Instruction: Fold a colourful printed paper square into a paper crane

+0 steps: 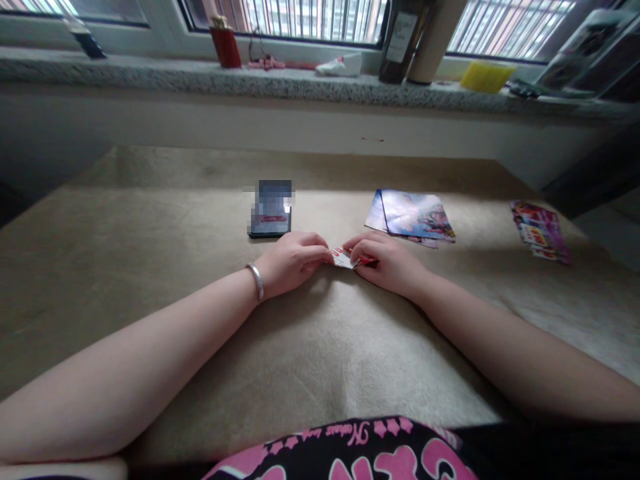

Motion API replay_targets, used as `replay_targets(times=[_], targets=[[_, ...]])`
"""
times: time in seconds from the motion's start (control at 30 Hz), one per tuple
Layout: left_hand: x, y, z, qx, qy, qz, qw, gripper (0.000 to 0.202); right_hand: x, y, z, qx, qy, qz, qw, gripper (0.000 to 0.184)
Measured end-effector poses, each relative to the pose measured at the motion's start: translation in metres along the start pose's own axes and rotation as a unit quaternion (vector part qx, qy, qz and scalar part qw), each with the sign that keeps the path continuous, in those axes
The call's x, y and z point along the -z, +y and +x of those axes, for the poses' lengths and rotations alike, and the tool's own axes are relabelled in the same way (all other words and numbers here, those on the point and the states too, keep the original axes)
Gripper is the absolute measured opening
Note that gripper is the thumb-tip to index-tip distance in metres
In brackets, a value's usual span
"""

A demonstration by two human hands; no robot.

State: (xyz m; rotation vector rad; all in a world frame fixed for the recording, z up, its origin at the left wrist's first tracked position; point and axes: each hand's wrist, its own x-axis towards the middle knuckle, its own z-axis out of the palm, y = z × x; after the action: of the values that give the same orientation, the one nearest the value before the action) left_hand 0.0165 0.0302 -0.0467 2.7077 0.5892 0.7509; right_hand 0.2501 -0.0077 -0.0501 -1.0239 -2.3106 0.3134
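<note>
A small white and red folded paper [344, 258] is held between my two hands, just above or on the tabletop; which of the two I cannot tell. My left hand [293, 265], with a silver bangle at the wrist, pinches its left end. On the other side, my right hand [387, 261] has its fingers closed on the right end, where a red part shows under the fingertips. A dark phone [271, 208], partly pixelated, lies flat beyond my left hand. Past my right hand lie several glossy picture cards [417, 215], overlapping each other.
Colourful red and pink packets [540, 231] lie near the table's right edge. The table [175, 220] has a beige cloth cover. Behind it, the stone windowsill [165, 75] bears a red bottle [225, 43], dark and tan cylinders, and a yellow block [486, 77].
</note>
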Motion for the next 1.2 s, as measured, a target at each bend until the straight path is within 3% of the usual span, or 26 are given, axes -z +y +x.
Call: replay_targets(times=[0.37, 0.77, 1.03, 1.2], targets=[[0.004, -0.003, -0.001, -0.008, -0.029, 0.121, 0.992, 0.021, 0.007, -0.001, 0.000, 0.022, -0.070, -0.001, 0.997, 0.007], [0.004, -0.004, -0.001, 0.026, -0.028, 0.171, 0.984, 0.024, 0.006, -0.003, 0.002, 0.016, -0.040, -0.060, 0.997, 0.011], [0.008, 0.007, 0.000, -0.079, -0.087, 0.129, 0.985, 0.026, 0.002, -0.004, 0.003, -0.014, -0.030, -0.066, 0.997, 0.006], [0.007, 0.007, 0.000, -0.055, -0.065, 0.148, 0.985, 0.026, 0.001, -0.001, 0.002, -0.042, -0.001, -0.093, 0.995, 0.005]])
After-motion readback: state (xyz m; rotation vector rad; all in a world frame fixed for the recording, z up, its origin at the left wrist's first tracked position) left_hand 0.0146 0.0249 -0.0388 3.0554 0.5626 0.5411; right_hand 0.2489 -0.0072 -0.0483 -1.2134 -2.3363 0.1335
